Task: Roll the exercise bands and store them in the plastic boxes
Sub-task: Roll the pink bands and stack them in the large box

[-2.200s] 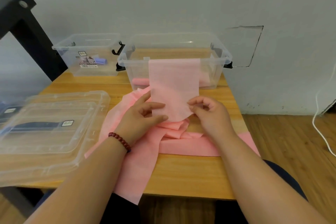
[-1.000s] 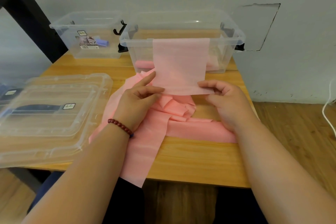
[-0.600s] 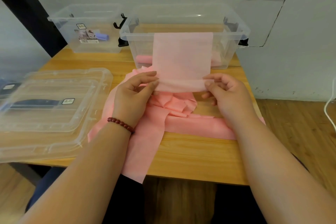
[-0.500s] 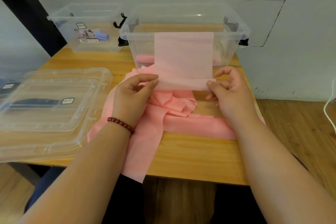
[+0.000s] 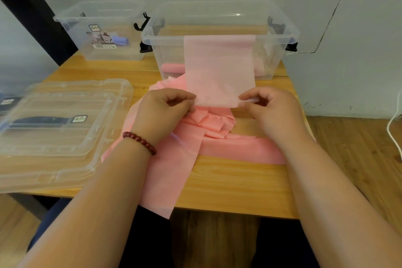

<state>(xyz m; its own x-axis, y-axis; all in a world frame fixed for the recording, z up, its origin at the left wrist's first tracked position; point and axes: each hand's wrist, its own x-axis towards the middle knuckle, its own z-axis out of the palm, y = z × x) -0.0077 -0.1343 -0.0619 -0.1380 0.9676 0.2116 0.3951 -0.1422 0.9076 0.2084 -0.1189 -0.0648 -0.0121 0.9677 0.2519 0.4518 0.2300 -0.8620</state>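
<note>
A pale pink exercise band (image 5: 218,67) hangs over the front rim of the clear plastic box (image 5: 280,28) at the table's back. My left hand (image 5: 165,111) pinches the band's lower left corner and my right hand (image 5: 272,111) pinches its lower right corner, holding that end just above the table. Under my hands lies a crumpled heap of darker pink band (image 5: 208,122), with strips trailing over the table's front edge (image 5: 165,185) and to the right. A rolled pink band (image 5: 171,67) lies inside the box.
A second clear box (image 5: 76,19) at the back left holds a blue roll (image 5: 119,40) and a label. Two clear lids (image 5: 54,137) are stacked on the table's left side. The wooden table (image 5: 235,185) ends close to my body; a white cable (image 5: 393,128) hangs at right.
My fingers have curled shut on the band's lower corners; the right hand went from fingers spread to a pinch. The band's end sits a little lower in view.
</note>
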